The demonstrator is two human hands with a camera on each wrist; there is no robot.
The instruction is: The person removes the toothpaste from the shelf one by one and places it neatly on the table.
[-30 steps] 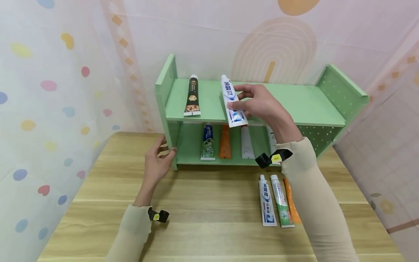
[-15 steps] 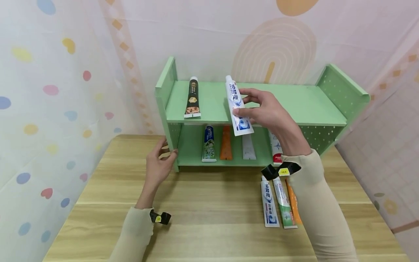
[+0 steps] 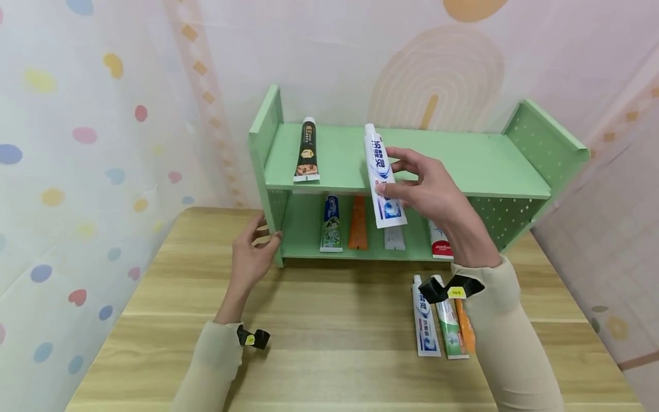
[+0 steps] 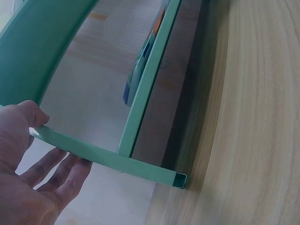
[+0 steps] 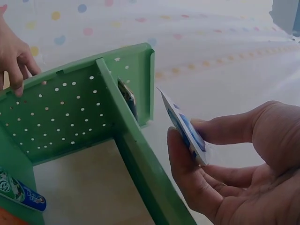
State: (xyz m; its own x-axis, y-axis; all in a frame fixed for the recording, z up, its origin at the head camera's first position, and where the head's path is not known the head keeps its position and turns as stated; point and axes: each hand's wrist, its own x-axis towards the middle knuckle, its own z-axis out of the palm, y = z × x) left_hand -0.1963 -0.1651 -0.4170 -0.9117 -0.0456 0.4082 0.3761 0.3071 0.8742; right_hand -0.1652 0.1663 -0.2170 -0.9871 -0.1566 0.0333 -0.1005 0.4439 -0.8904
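Observation:
My right hand (image 3: pixel 429 183) pinches a white and blue toothpaste tube (image 3: pixel 382 171) between thumb and fingers. In the head view the tube overlaps the front edge of the upper board, cap pointing to the back. The right wrist view shows the tube (image 5: pixel 185 126) edge-on, apart from the green shelf (image 5: pixel 136 159). My left hand (image 3: pixel 252 252) grips the front edge of the left side panel of the two-tier green shelf (image 3: pixel 463 154). Its thumb lies on one face and its fingers on the other in the left wrist view. A black toothpaste tube (image 3: pixel 307 150) lies at the upper tier's left.
On the lower tier lie a blue-green tube (image 3: pixel 331 224), an orange tube (image 3: pixel 358 223), a whitish tube (image 3: pixel 394 238) and a red-ended tube (image 3: pixel 441 243). White-blue (image 3: pixel 426 326), white-green (image 3: pixel 452 329) and orange (image 3: pixel 465 326) tubes lie on the wooden table (image 3: pixel 329 355), right of centre.
My right hand has drawn the toothpaste tube to the right and nearer to me, past the upper board's front edge. My left hand has kept its grip on the side panel.

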